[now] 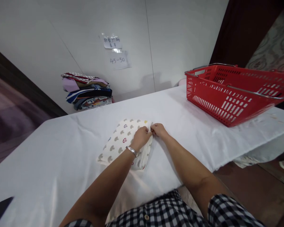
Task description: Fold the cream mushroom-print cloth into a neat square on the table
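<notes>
A folded white cloth (118,142) printed with grey, red and yellow mushroom-like shapes lies flat on the white-covered table in front of me. My left hand (141,137), with a silver bracelet at the wrist, rests over its right part and pinches the layers near the far right corner. Right beside it, my right hand (158,129) is closed on the same corner from the right, its fingertips almost meeting the left ones. The folded layers show along the cloth's right edge. What kind of textile it is, I cannot tell.
A red plastic basket (213,101) with metal handles stands at the table's right. Against the wall at the back left is a stack of folded clothes (88,91). Paper signs (118,60) hang on the wall. The white tablecloth (68,157) has creases; a dark corner shows at lower left.
</notes>
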A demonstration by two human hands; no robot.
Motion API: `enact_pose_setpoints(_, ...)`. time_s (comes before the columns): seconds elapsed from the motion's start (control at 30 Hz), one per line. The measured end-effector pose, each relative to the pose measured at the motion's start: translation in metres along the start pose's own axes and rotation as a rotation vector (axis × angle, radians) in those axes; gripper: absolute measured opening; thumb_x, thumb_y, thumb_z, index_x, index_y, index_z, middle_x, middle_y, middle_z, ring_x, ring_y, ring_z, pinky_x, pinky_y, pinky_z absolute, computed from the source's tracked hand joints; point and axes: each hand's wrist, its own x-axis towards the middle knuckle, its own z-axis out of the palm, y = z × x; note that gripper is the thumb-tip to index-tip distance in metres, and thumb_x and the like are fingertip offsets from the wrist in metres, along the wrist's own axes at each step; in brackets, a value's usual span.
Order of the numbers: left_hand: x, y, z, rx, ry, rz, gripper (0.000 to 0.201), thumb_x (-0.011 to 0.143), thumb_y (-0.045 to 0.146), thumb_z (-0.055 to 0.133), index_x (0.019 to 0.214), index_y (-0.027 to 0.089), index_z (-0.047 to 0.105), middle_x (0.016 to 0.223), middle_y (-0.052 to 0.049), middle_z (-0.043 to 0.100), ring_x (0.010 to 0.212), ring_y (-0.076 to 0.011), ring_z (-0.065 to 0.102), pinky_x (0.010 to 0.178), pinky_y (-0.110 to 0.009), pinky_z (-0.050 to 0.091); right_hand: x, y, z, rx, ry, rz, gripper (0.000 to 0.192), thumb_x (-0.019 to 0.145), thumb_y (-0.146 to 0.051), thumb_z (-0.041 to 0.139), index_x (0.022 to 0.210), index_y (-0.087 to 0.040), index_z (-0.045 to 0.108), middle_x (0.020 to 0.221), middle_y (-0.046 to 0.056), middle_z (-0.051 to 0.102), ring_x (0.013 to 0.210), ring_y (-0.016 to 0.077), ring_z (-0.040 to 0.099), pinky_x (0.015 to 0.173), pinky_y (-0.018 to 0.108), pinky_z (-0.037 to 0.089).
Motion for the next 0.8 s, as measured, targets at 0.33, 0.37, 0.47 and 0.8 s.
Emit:
enact_pose_setpoints(0.33, -0.01, -0.004, 0.0, -0.101, 0.061, 0.064, 0.018, 0.086, 0.024, 0.047, 0.086, 0.018, 0.064, 0.089, -0.006, 0.065, 0.083, -0.0172, 0.059, 0.076, -0.028, 0.044, 0.003, -0.01, -0.001, -0.007, 0.024, -0.004, 0.019, 0.077, -0.025, 0.049, 0.062, -0.016, 0.055, 0.044, -0.002, 0.052, 0.038, 0.0075, 0.047, 0.036, 0.016, 0.028)
enact_pose_setpoints(0.37, -0.011, -0.004, -0.001, -0.096, 0.063, 0.083, 0.02, 0.086, 0.023, 0.045, 0.085, 0.018, 0.064, 0.089, -0.006, 0.066, 0.084, -0.0174, 0.058, 0.077, -0.029, 0.044, 0.005, -0.011, -0.001, -0.016, 0.028, -0.02, 0.017, 0.076, -0.024, 0.049, 0.064, -0.016, 0.057, 0.044, -0.003, 0.052, 0.038, 0.0075, 0.047, 0.037, 0.016, 0.03)
enact_pose_setpoints(0.47, -0.012, -0.007, 0.0, -0.076, 0.064, 0.137, 0.024, 0.087, 0.018, 0.041, 0.087, 0.018, 0.065, 0.091, -0.006, 0.065, 0.089, -0.0175, 0.058, 0.082, -0.029, 0.043, 0.013, -0.01, -0.001, -0.055, 0.046, -0.077, 0.012, 0.071, -0.017, 0.05, 0.07, -0.015, 0.063, 0.042, -0.005, 0.05, 0.039, 0.0077, 0.047, 0.041, 0.016, 0.034)
enact_pose_setpoints(0.8, -0.023, -0.01, 0.013, 0.178, 0.078, 0.215, 0.027, 0.092, 0.02, 0.035, 0.085, 0.018, 0.061, 0.088, -0.005, 0.057, 0.078, -0.0154, 0.055, 0.07, -0.026, 0.042, 0.038, 0.005, 0.001, -0.202, 0.136, -0.221, 0.026, 0.067, -0.013, 0.048, 0.078, -0.017, 0.071, 0.061, -0.002, 0.064, 0.054, 0.0104, 0.055, 0.053, 0.018, 0.042)
